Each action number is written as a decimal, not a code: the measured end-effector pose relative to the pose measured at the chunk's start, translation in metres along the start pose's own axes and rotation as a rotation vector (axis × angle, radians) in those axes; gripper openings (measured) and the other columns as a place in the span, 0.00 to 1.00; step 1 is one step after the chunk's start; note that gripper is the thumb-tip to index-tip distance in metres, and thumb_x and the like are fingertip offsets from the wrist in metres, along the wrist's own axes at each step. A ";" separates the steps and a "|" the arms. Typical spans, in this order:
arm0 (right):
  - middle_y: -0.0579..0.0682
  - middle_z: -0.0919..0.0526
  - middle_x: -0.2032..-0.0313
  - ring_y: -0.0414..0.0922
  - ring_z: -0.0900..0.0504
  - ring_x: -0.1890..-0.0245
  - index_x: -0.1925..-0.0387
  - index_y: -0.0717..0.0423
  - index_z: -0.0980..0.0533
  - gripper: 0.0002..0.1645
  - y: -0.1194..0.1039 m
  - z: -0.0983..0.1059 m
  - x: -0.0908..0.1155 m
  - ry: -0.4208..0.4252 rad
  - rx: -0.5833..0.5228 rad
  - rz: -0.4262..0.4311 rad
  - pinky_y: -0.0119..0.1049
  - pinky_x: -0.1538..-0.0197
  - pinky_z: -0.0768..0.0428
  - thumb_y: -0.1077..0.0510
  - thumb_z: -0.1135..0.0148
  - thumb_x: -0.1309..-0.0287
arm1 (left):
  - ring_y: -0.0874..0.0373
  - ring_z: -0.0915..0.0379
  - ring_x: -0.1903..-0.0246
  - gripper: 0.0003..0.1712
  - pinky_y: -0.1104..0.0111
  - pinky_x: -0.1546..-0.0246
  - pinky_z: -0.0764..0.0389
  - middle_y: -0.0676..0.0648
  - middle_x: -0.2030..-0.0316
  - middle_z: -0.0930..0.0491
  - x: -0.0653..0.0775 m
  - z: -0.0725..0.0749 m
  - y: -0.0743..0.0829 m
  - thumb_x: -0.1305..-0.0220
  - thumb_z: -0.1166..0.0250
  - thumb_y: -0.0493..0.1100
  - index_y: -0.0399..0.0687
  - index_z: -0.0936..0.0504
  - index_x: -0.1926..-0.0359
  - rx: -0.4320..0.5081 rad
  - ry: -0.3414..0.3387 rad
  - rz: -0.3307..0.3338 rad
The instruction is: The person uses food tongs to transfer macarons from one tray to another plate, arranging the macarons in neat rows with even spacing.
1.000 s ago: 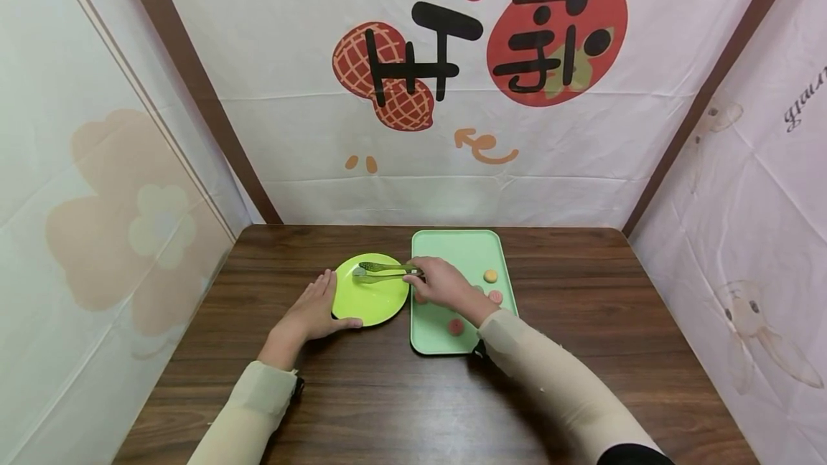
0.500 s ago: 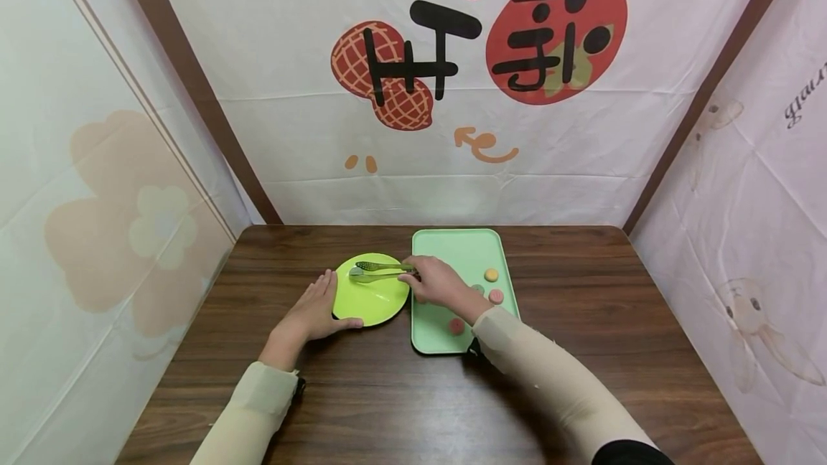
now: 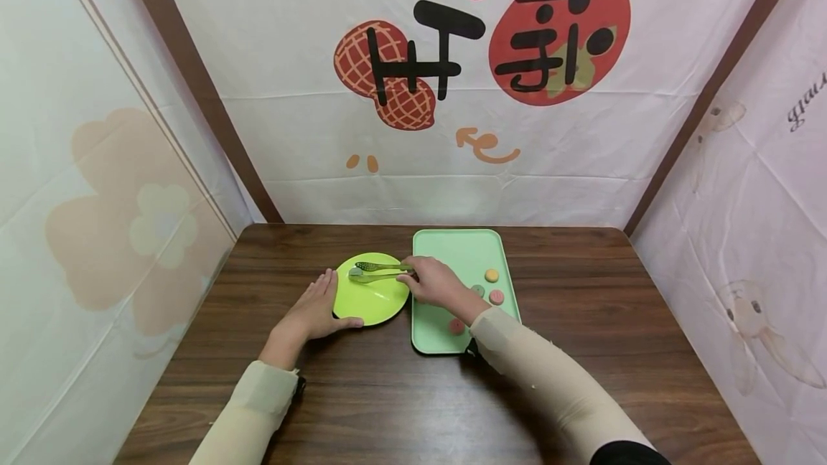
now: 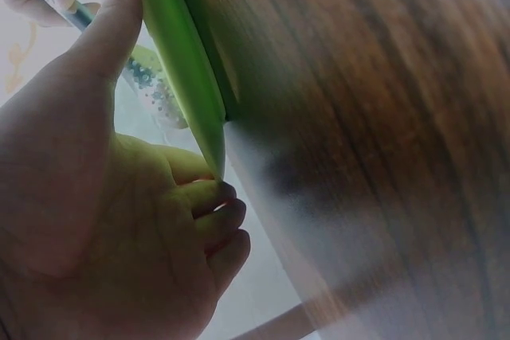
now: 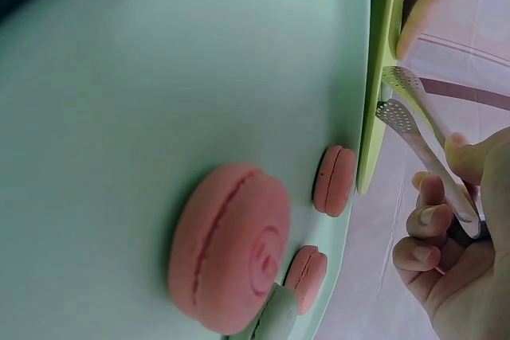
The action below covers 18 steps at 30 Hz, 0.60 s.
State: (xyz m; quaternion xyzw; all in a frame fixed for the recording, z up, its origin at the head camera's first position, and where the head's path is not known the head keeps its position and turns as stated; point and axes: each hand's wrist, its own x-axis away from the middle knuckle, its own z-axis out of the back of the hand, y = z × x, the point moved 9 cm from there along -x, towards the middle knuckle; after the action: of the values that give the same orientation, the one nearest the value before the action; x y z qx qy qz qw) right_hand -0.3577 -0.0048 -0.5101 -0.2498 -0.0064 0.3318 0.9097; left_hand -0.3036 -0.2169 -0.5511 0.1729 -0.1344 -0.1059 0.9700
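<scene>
My left hand (image 3: 314,309) lies along the left rim of a lime-green plate (image 3: 381,307), fingers extended and thumb on the near edge. My right hand (image 3: 439,282) grips metal tongs (image 5: 426,145) by the handle end. Their perforated tips stand apart over the plate; a small pale patch shows between them in the right wrist view. To the right is a mint-green tray (image 3: 455,246) with macarons: a yellow one (image 3: 492,275), a green one (image 3: 477,290), a pink one (image 3: 496,297) and a darker pink one (image 3: 456,326). Another pink macaron (image 5: 335,181) near the tray edge is hidden by my hand in the head view.
Plate and tray sit side by side towards the back of a dark wooden table (image 3: 388,400). Printed white cloth (image 3: 413,192) hangs behind the table and on both sides. My right forearm passes over the tray's near right corner.
The tongs and right hand have shifted slightly left over the plate. More of the green macaron shows beside the right wrist, while the pink one at the tray's left edge is now covered.
</scene>
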 end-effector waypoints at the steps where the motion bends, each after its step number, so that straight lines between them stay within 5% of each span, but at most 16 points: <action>1: 0.53 0.10 0.51 0.45 0.12 0.57 0.36 0.63 0.20 0.26 0.000 0.000 0.000 -0.002 -0.005 -0.002 0.43 0.53 0.13 0.46 0.40 0.19 | 0.32 0.64 0.16 0.77 0.44 0.16 0.54 0.25 0.17 0.61 0.000 0.000 0.000 0.37 0.30 0.76 0.24 0.61 0.17 0.001 0.000 0.000; 18: 0.54 0.11 0.48 0.45 0.14 0.59 0.35 0.63 0.20 0.27 0.000 0.005 0.004 -0.007 -0.035 -0.036 0.42 0.55 0.14 0.45 0.41 0.19 | 0.32 0.64 0.16 0.78 0.43 0.16 0.54 0.25 0.17 0.62 0.000 0.000 0.000 0.37 0.31 0.77 0.24 0.62 0.17 0.008 -0.005 -0.001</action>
State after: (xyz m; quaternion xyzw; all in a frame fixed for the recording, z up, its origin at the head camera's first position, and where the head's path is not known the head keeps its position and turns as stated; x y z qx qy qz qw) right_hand -0.3552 0.0002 -0.5059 -0.2643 -0.0201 0.3162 0.9109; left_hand -0.3035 -0.2172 -0.5514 0.1766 -0.1370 -0.1063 0.9689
